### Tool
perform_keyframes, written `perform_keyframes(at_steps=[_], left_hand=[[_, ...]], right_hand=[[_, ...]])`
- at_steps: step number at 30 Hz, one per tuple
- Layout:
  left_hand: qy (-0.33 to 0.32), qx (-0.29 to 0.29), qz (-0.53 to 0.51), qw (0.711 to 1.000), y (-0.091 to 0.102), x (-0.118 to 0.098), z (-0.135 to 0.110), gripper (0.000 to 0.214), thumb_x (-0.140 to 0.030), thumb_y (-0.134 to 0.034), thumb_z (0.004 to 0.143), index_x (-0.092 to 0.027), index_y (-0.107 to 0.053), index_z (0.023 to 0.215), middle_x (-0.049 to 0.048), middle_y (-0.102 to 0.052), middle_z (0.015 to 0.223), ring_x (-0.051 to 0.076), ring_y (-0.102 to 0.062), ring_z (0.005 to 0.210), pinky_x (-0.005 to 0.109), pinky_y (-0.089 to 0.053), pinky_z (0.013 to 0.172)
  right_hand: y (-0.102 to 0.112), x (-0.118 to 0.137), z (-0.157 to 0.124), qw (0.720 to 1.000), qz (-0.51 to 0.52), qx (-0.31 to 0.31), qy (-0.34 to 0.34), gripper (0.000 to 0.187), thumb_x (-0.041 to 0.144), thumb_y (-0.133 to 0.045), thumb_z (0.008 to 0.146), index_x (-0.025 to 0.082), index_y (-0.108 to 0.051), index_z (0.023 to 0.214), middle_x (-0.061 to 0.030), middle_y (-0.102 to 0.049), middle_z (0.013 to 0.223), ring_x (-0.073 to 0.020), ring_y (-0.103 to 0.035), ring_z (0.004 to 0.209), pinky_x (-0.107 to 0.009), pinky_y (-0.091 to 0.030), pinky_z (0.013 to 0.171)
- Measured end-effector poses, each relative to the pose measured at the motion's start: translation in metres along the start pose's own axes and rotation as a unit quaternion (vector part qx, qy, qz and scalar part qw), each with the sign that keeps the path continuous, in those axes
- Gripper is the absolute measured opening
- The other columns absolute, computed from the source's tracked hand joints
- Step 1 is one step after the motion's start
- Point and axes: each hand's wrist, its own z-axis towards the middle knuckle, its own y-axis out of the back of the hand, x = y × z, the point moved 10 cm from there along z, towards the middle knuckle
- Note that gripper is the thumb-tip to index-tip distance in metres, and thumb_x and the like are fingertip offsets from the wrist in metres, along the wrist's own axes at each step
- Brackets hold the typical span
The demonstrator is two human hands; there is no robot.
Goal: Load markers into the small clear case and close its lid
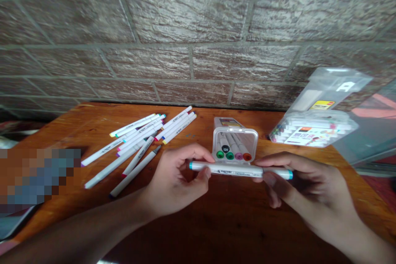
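Note:
A white marker (236,170) with turquoise ends lies level between my two hands, with black print along its barrel. My left hand (182,177) pinches it near its left end between thumb and fingers. Toward the other end, my right hand (309,192) grips it the same way around the cap part. Just behind the marker stands a clear plastic case (256,142), its open end facing me. Inside lie several markers with green, pink and orange ends, and a black round label reads 120.
Several loose white markers (139,132) with coloured ends are spread on the wooden table (198,231) at the left. A packed marker set (312,130) and a tall clear lid (334,86) stand at the right back. Behind rises a brick wall (185,12). A blurred-out patch covers the left edge.

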Motion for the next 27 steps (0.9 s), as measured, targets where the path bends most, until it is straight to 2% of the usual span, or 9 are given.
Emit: perform_keyframes(at_steps=[5, 11, 17, 23, 27], left_hand=[[0.005, 0.015, -0.016, 1.0, -0.002, 0.001, 0.0, 0.01, -0.009, -0.068, 0.081, -0.014, -0.072, 0.089, 0.0035, -0.074, 0.074, 0.012, -0.067, 0.062, 0.018, -0.052, 0.055], [0.026, 0.028, -0.034, 0.999, -0.003, 0.005, 0.0, 0.007, -0.012, -0.069, 0.085, -0.014, -0.072, 0.091, 0.003, -0.071, 0.07, 0.012, -0.064, 0.06, 0.017, -0.048, 0.052], [0.03, 0.033, -0.036, 0.998, -0.003, 0.009, -0.003, 0.007, -0.012, -0.07, 0.087, -0.014, -0.073, 0.093, 0.0032, -0.071, 0.072, 0.013, -0.064, 0.061, 0.018, -0.048, 0.052], [0.034, 0.039, -0.048, 0.998, -0.004, 0.01, -0.004, 0.006, -0.012, -0.069, 0.089, -0.015, -0.073, 0.093, 0.0022, -0.07, 0.072, 0.011, -0.061, 0.058, 0.017, -0.046, 0.05], [0.042, 0.043, -0.054, 0.997, -0.005, 0.011, -0.004, 0.006, -0.013, -0.068, 0.09, -0.015, -0.072, 0.094, 0.0018, -0.07, 0.072, 0.01, -0.06, 0.058, 0.016, -0.045, 0.05]], right_hand=[[-0.001, -0.002, -0.001, 1.0, 0.005, 0.001, -0.019, 0.019, 0.038, -0.08, 0.089, 0.021, -0.081, 0.096, -0.0034, -0.076, 0.071, -0.0099, -0.062, 0.043, -0.018, -0.053, 0.042], [-0.001, -0.003, 0.0, 1.0, -0.012, 0.003, -0.028, 0.022, 0.038, -0.086, 0.085, 0.02, -0.08, 0.095, 0.0003, -0.071, 0.059, -0.0113, -0.062, 0.041, -0.019, -0.054, 0.04], [-0.003, -0.001, 0.0, 1.0, -0.002, 0.016, -0.023, 0.02, 0.037, -0.08, 0.091, 0.018, -0.079, 0.097, 0.0015, -0.066, 0.054, -0.0119, -0.063, 0.042, -0.02, -0.056, 0.042], [-0.004, 0.001, 0.003, 0.998, 0.03, 0.05, 0.025, 0.01, 0.026, -0.074, 0.095, 0.02, -0.08, 0.101, -0.0022, -0.078, 0.07, -0.0098, -0.066, 0.042, -0.016, -0.056, 0.041], [-0.003, 0.0, 0.004, 0.998, 0.038, 0.047, 0.033, 0.01, 0.023, -0.074, 0.095, 0.021, -0.08, 0.103, -0.0018, -0.078, 0.071, -0.0091, -0.066, 0.042, -0.015, -0.056, 0.042]])
